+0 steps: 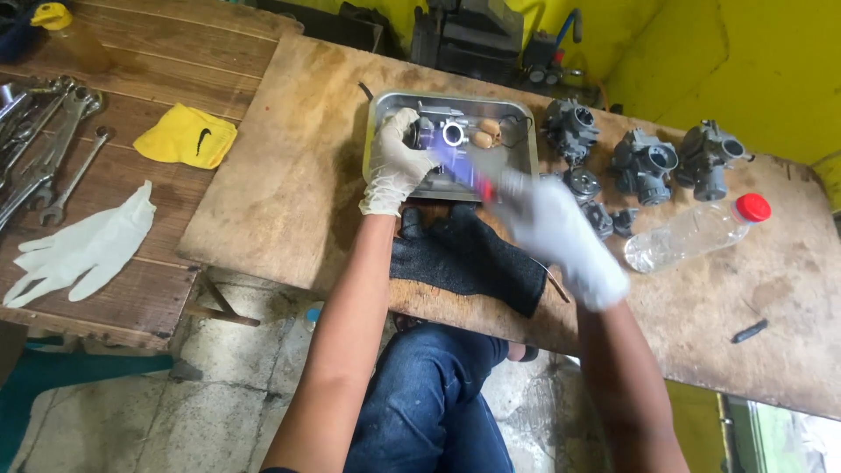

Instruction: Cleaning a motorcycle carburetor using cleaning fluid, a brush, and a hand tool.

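My left hand (394, 162), in a white glove, grips a metal carburetor (442, 131) inside a shallow metal tray (524, 140) on the wooden board. My right hand (556, 232), also in a white glove and blurred by motion, holds a thin tool with a red handle (484, 188) whose tip points at the carburetor. Two small tan parts (486, 133) lie in the tray beside it. A black cloth (469, 254) lies on the board just in front of the tray, under my forearms.
Three more carburetors (644, 158) and loose parts (604, 215) sit right of the tray. A clear bottle with a red cap (696, 232) lies on its side. On the left table are wrenches (44, 131), a yellow cloth (186, 136) and a white glove (83, 245).
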